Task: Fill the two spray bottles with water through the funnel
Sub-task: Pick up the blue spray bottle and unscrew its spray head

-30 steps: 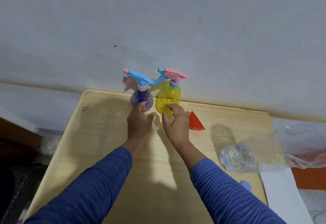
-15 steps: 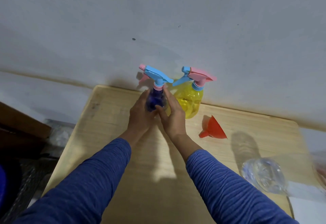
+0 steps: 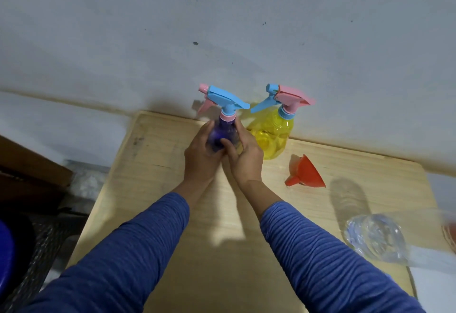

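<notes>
Now both hands are wrapped around the purple spray bottle (image 3: pixel 223 131) at the far edge of the wooden table (image 3: pixel 153 164). The left hand (image 3: pixel 201 156) cups the bottle's left side with fingers curled round its belly; the right hand (image 3: pixel 245 156) presses against its right side, thumb lying across the front. The bottle sits upright between the two palms — only its upper body, pink collar and blue trigger head (image 3: pixel 225 99) show above the fingers. That head is on the bottle, its nozzle pointing left toward the wall (image 3: pixel 222 29).

Just to the right stands the yellow spray bottle (image 3: pixel 275 135), upright and untouched, its pink trigger head (image 3: pixel 288 97) on. The right hand's knuckles are close beside its lower left side, though whether they touch it is hard to say.

Further right on the table lies the red funnel (image 3: pixel 307 173) on its side, spout pointing toward the person's left — well apart from both hands. Near the table's right edge, closer to the person, lies a clear plastic water bottle (image 3: pixel 375 237), blurred at the frame's edge. Both sleeves (image 3: pixel 320 251) are blue and ribbed.
</notes>
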Tool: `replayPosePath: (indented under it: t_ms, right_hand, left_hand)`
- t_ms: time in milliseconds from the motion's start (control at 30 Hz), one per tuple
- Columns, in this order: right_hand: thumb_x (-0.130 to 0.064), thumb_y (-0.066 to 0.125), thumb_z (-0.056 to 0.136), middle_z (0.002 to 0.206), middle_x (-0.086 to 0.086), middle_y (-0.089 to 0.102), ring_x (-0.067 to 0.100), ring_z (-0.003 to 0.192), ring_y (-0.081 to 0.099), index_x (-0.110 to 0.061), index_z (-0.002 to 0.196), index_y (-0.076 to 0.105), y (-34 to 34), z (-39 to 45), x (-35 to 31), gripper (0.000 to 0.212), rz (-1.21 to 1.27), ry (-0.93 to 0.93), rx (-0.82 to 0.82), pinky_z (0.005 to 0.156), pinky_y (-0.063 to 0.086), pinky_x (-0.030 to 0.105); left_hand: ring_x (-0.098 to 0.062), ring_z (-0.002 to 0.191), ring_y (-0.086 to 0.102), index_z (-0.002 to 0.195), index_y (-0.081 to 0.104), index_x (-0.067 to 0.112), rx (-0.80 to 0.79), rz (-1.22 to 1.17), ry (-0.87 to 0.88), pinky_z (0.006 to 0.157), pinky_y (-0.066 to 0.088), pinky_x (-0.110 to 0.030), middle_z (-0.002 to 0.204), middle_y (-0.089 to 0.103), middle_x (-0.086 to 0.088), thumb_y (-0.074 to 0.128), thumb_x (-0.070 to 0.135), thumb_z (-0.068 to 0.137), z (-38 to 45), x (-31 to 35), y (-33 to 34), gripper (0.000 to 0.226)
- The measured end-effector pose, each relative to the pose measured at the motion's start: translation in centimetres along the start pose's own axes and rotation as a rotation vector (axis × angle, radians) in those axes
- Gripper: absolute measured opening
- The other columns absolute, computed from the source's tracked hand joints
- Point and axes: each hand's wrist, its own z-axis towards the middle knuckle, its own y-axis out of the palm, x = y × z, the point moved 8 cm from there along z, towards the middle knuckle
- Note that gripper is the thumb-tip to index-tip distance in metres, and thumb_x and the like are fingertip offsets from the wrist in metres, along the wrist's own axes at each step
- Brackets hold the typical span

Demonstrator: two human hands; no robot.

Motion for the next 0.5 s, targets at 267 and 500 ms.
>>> replayPosePath:
  t_ms: [267, 500]
  right_hand:
    - [-0.014, 0.067, 0.085, 0.129, 0.002, 0.059, 0.013, 0.117, 0.052, -0.014, 0.133, 0.051, -2.9, -4.8, -2.6, 0.050, 0.039, 0.033, 0.070, 0.098, 0.032, 0.013]
    - [-0.014, 0.068, 0.084, 0.118, -0.017, 0.054, 0.001, 0.110, 0.051, -0.019, 0.132, 0.053, -7.7, -13.4, -2.4, 0.050, 0.078, 0.155, 0.121, 0.092, 0.030, -0.002]
  left_hand:
    - [-0.014, 0.100, 0.060, 0.122, 0.055, 0.025, -0.019, -0.014, 0.021, 0.080, 0.040, -0.017, 0.112, 0.064, 0.007, 0.068, 0.018, 0.075, -4.9, 3.6, -2.2, 0.050]
    - [-0.013, 0.103, 0.059, 0.125, 0.056, 0.018, -0.078, -0.069, 0.104, 0.084, 0.038, -0.011, 0.113, 0.061, 0.008, 0.069, 0.011, 0.069, -13.8, 5.9, -1.7, 0.057]
